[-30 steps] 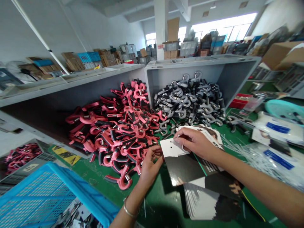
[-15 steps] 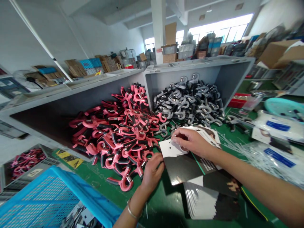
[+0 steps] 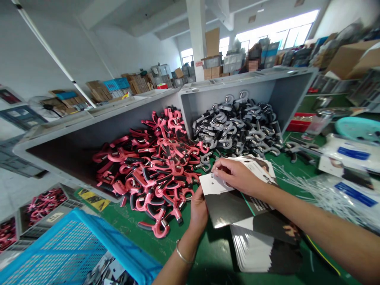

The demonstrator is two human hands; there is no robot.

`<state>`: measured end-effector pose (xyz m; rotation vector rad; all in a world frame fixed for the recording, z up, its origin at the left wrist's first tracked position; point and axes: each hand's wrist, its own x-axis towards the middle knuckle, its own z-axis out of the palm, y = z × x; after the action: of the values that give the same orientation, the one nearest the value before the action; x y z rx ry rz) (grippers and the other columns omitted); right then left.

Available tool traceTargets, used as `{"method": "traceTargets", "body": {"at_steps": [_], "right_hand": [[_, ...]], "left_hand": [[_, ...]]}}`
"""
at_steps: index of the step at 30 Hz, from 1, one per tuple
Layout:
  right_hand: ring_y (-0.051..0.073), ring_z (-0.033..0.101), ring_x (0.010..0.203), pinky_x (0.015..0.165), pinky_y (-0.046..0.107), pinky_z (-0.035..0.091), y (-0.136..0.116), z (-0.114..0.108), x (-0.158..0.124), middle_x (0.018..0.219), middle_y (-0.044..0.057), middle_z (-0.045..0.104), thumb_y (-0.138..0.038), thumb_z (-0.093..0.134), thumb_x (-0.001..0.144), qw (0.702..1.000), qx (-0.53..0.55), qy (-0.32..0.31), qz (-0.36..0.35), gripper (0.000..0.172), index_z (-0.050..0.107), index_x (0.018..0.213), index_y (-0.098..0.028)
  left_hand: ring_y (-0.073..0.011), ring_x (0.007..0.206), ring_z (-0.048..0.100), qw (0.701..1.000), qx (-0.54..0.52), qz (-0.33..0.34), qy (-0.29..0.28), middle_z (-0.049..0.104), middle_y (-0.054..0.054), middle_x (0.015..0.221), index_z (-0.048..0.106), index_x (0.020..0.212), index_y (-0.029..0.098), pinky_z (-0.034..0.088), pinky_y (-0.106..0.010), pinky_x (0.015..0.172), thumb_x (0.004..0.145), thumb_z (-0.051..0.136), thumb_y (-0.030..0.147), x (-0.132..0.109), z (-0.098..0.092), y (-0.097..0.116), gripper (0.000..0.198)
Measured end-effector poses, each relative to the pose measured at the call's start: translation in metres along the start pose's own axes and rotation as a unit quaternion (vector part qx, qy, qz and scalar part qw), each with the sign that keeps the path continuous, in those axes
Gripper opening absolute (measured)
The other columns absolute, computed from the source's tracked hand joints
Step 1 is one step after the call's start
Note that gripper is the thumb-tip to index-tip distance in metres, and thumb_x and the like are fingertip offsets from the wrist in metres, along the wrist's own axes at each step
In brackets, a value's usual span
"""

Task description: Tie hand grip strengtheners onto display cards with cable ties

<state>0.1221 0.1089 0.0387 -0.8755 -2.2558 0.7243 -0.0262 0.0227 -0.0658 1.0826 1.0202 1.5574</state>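
Note:
A printed black-and-white card [image 3: 226,206] with small holes in its white top lies tilted over a stack of similar cards [image 3: 252,249]. My left hand [image 3: 198,211], with a bangle on its wrist, grips the card's left edge; its fingertips are partly hidden behind it. Above the holes, my right hand [image 3: 237,174] is closed in a pinch on what looks like a thin white cable tie, mostly covered by the fingers. Red-and-black spring hand grips [image 3: 160,178] lie heaped left of the card. Grey-and-black hand grips [image 3: 231,126] are piled behind it.
Two grey crates [image 3: 97,113] lie on their sides around the piles. A blue basket [image 3: 86,225] with cards inside stands at front left. Loose white cable ties [image 3: 320,194], plastic packs [image 3: 350,152] and a turquoise bowl [image 3: 359,128] are at right. A person [image 3: 252,61] is beyond the crates.
My left hand has moved up and right from beside the card to its left edge and taken hold there. My right hand stays pinched at the card's top.

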Motion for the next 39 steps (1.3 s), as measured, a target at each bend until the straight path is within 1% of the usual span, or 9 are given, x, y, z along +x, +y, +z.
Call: {"method": "traceTargets", "body": {"at_steps": [2, 4, 12, 16, 21, 27, 31, 34, 39], "right_hand": [[0.016, 0.058, 0.074, 0.068, 0.026, 0.039, 0.000, 0.001, 0.000, 0.083, 0.000, 0.065, -0.021, 0.055, 0.091, 1.000, -0.003, 0.001, -0.004, 0.008, 0.063, 0.093, -0.020], [0.016, 0.057, 0.073, 0.067, 0.026, 0.039, 0.000, 0.001, 0.000, 0.082, 0.000, 0.064, -0.021, 0.054, 0.091, 1.000, -0.009, 0.000, -0.011, 0.009, 0.062, 0.094, -0.020], [0.019, 0.062, 0.093, 0.083, 0.030, 0.043, -0.003, -0.003, -0.004, 0.101, 0.005, 0.069, -0.015, 0.047, 0.094, 0.998, -0.026, -0.029, -0.044, 0.021, 0.066, 0.102, -0.019], [0.020, 0.063, 0.094, 0.084, 0.032, 0.044, -0.002, -0.004, -0.005, 0.103, 0.006, 0.069, -0.018, 0.052, 0.093, 0.997, -0.052, -0.047, -0.043, 0.018, 0.066, 0.104, -0.018], [0.020, 0.064, 0.097, 0.087, 0.032, 0.045, 0.002, -0.003, -0.004, 0.105, 0.007, 0.070, -0.020, 0.049, 0.096, 0.997, -0.032, -0.054, -0.039, 0.022, 0.069, 0.106, -0.017], [0.019, 0.063, 0.097, 0.086, 0.031, 0.044, -0.001, -0.005, -0.005, 0.104, 0.006, 0.070, -0.020, 0.053, 0.095, 0.997, -0.030, -0.056, -0.046, 0.020, 0.069, 0.105, -0.018], [0.018, 0.062, 0.088, 0.080, 0.030, 0.044, -0.003, -0.004, -0.006, 0.098, 0.005, 0.068, -0.020, 0.060, 0.092, 0.997, -0.041, -0.056, -0.043, 0.014, 0.069, 0.101, -0.018], [0.017, 0.061, 0.082, 0.076, 0.029, 0.044, -0.003, -0.004, -0.006, 0.096, 0.004, 0.067, -0.021, 0.061, 0.091, 0.996, -0.044, -0.063, -0.039, 0.013, 0.068, 0.101, -0.019], [0.018, 0.061, 0.087, 0.079, 0.030, 0.045, -0.002, -0.004, -0.007, 0.097, 0.004, 0.068, -0.020, 0.059, 0.092, 0.996, -0.044, -0.061, -0.044, 0.014, 0.067, 0.102, -0.019]], "left_hand": [[-0.0230, 0.098, 0.067, 0.997, -0.063, -0.035, 0.015, 0.073, -0.005, 0.112, 0.068, 0.117, 0.025, 0.052, -0.035, 0.085, 0.079, 0.072, 0.024, -0.002, 0.001, 0.001, 0.038], [-0.0231, 0.097, 0.068, 0.995, -0.083, -0.044, 0.024, 0.074, -0.006, 0.109, 0.070, 0.114, 0.023, 0.053, -0.035, 0.085, 0.076, 0.075, 0.023, -0.001, 0.002, 0.001, 0.039], [-0.0224, 0.094, 0.069, 0.994, -0.097, -0.038, 0.031, 0.076, -0.005, 0.104, 0.074, 0.108, 0.021, 0.053, -0.034, 0.085, 0.070, 0.079, 0.021, 0.003, 0.003, 0.001, 0.038], [-0.0215, 0.093, 0.070, 0.994, -0.099, -0.045, 0.033, 0.075, -0.004, 0.109, 0.074, 0.109, 0.022, 0.053, -0.034, 0.087, 0.071, 0.078, 0.021, 0.005, 0.000, 0.006, 0.039], [-0.0227, 0.093, 0.069, 0.994, -0.092, -0.053, 0.010, 0.077, -0.006, 0.104, 0.075, 0.106, 0.019, 0.053, -0.035, 0.087, 0.070, 0.079, 0.018, 0.007, 0.002, 0.008, 0.037], [-0.0211, 0.093, 0.070, 0.994, -0.099, -0.050, 0.014, 0.077, -0.005, 0.104, 0.075, 0.107, 0.021, 0.051, -0.036, 0.091, 0.072, 0.077, 0.017, 0.004, -0.001, 0.006, 0.035], [-0.0205, 0.092, 0.070, 0.994, -0.099, -0.046, 0.017, 0.076, -0.004, 0.105, 0.074, 0.109, 0.021, 0.051, -0.036, 0.092, 0.072, 0.077, 0.017, 0.007, -0.003, 0.010, 0.037], [-0.0214, 0.090, 0.070, 0.994, -0.094, -0.050, 0.013, 0.077, -0.005, 0.100, 0.076, 0.103, 0.019, 0.052, -0.036, 0.090, 0.069, 0.079, 0.017, 0.010, -0.002, 0.012, 0.034], [-0.0202, 0.085, 0.070, 0.994, -0.090, -0.062, 0.011, 0.077, -0.005, 0.098, 0.076, 0.103, 0.020, 0.053, -0.035, 0.085, 0.068, 0.080, 0.017, 0.010, 0.000, 0.012, 0.036]]}}
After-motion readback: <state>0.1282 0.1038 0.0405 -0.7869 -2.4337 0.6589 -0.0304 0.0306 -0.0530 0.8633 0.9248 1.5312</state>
